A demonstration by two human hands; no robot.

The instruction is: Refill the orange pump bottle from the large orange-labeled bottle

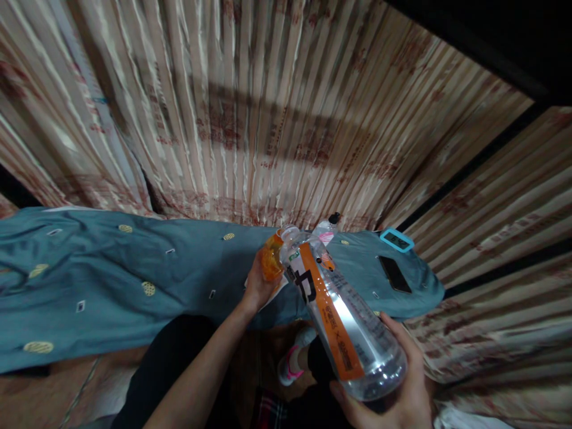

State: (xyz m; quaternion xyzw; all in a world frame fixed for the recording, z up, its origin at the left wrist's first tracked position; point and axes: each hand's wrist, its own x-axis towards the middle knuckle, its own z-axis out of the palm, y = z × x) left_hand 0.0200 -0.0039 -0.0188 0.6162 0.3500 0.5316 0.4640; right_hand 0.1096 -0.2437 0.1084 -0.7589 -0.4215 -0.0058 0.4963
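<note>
My right hand (402, 381) grips the base of a large clear plastic bottle (333, 325) with an orange and white label. The bottle is tilted, its neck pointing up and left. At that neck, my left hand (260, 285) is wrapped round a smaller container with orange contents (270, 257). The two mouths lie close together; I cannot tell whether they touch. Below my left hand, part of a white sheet (274, 293) shows. Behind the big bottle stands a clear bottle with a black top and a pink label (327, 229), partly hidden.
A teal cloth with yellow motifs (187, 262) covers the long surface before me. On its right end lie a black phone (394, 274) and a blue-framed digital clock (397, 239). Pleated curtains (268, 119) hang behind and to the right, with dark bars (473, 167) nearby.
</note>
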